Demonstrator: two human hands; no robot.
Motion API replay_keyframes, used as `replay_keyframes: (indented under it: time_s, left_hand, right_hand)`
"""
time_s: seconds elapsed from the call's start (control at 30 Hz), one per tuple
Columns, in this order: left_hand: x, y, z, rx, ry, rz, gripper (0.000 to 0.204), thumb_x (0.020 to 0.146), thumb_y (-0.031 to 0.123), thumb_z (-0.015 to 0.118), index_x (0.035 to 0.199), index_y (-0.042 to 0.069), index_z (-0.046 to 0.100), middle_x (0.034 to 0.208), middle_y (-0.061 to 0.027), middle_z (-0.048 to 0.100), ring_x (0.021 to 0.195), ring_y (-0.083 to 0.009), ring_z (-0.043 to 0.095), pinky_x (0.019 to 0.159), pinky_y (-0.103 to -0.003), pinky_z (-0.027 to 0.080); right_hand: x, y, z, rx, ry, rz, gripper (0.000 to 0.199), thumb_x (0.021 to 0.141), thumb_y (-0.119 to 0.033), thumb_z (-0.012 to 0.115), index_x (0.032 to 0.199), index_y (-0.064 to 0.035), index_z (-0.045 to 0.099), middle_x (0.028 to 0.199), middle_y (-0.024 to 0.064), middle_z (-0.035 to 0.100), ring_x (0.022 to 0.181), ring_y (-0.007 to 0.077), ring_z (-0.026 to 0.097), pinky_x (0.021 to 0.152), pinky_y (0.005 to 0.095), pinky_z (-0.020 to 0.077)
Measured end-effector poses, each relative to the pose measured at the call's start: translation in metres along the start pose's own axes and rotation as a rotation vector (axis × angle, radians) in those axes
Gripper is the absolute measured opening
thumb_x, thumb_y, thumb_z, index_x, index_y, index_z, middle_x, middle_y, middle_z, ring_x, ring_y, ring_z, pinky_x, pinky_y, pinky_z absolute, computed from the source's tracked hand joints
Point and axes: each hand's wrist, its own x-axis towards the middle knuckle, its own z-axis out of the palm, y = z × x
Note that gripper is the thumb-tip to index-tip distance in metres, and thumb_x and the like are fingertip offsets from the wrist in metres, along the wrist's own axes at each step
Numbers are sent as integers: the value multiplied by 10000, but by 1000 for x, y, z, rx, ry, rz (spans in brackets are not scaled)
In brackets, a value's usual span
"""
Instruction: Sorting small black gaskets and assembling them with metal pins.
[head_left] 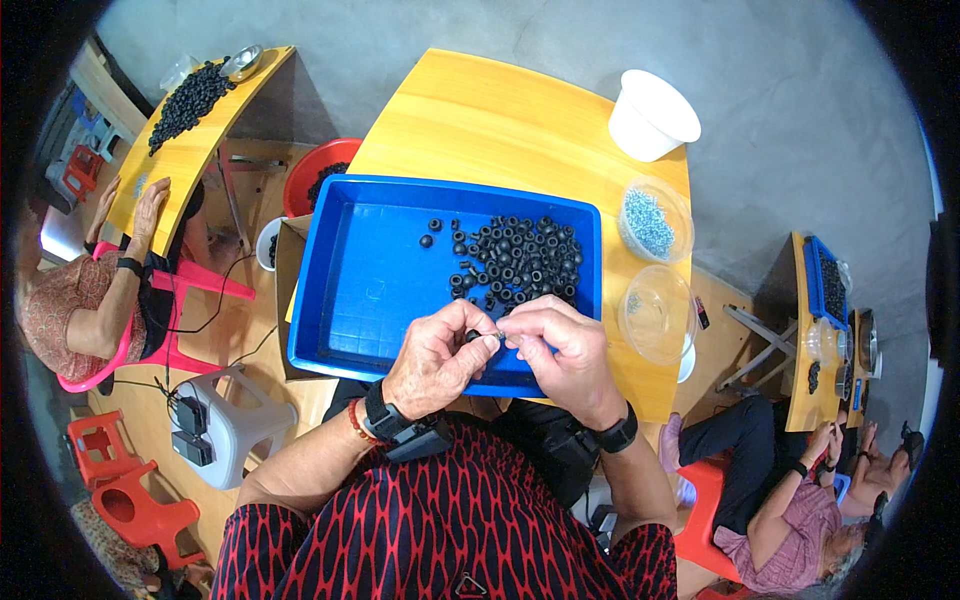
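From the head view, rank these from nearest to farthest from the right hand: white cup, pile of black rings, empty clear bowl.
1. Pile of black rings, in the blue tray just beyond the right hand.
2. Empty clear bowl, to its right.
3. White cup, far table corner.

left hand (pixel 438 358): fingers curled, thumb and forefinger pinched — tips meeting the right's
right hand (pixel 560 350): knuckles up, fingertips pinched inward
forearms: both rise from the lower edge — wrists banded

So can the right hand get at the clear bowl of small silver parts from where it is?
Probably yes. The right hand is pinching a small black ring together with the left hand, but the clear bowl of silver parts sits open on its side of the table, nothing between.
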Motion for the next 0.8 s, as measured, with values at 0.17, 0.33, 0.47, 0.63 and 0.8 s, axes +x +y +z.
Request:
replay_keyframes:
  time_s: [0.17,0.33,0.47,0.63,0.8]
  left_hand:
    - [1,0,0,-36,-38,-19,136,959,131,632,964,19,557,780,-20,602,629,-63,567,542,-217,488]
    - [1,-1,0,45,-30,-3,140,965,147,626,958,27,554,778,-14,600,621,-54,558,532,-216,481]
    - [1,-5,0,115,-9,35,142,963,151,633,959,32,556,774,0,599,612,-47,548,530,-214,474]
    - [1,-5,1,129,-12,89,147,963,157,638,961,32,561,760,9,594,608,-44,546,530,-207,468]
    - [1,-4,0,158,-48,72,123,968,143,627,976,35,567,750,10,583,603,-42,536,526,-209,453]
  right_hand:
    - [-5,2,2,-12,9,-32,125,850,55,646,961,7,678,927,113,668,786,168,671,664,288,559]
    - [-8,13,5,415,41,244,98,891,14,652,986,6,676,945,69,671,773,114,660,639,250,568]
    - [-7,12,4,473,26,295,101,902,6,651,1000,19,668,919,65,681,747,107,658,626,245,557]
    - [-5,15,2,544,0,402,115,897,7,662,1011,13,668,859,59,693,715,90,649,602,221,530]
    - [-4,14,-2,553,-6,366,115,885,16,674,1000,14,678,869,60,697,711,88,646,616,224,537]
